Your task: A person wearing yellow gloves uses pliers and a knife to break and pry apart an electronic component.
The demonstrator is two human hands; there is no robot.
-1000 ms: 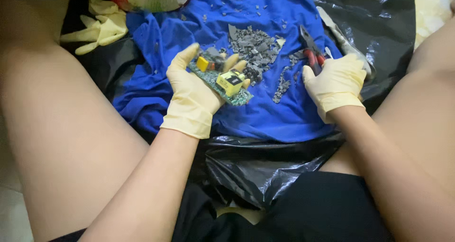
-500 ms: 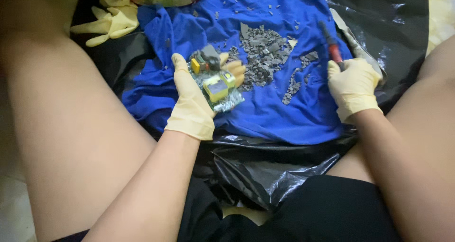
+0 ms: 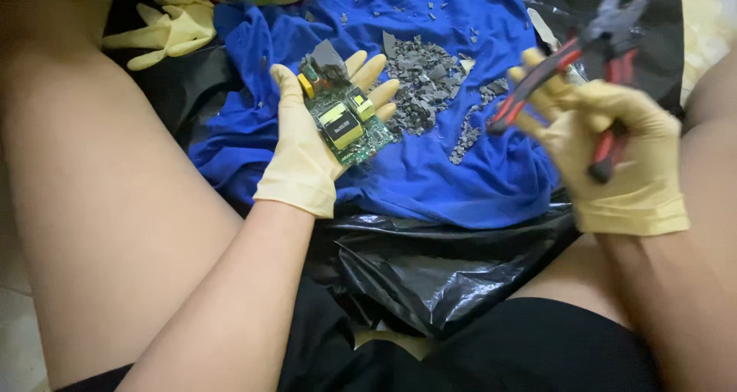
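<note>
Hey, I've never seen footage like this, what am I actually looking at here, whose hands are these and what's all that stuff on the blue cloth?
This is one view from a camera worn on a person's head, looking down at their lap. Both hands wear pale yellow gloves. The left hand holds a green circuit board on its open palm. The right hand grips red-and-black pliers, raised and blurred. A blue cloth lies over black plastic sheeting, and a pile of grey fragments sits on the cloth. A spare yellow glove lies at the top left.
</note>
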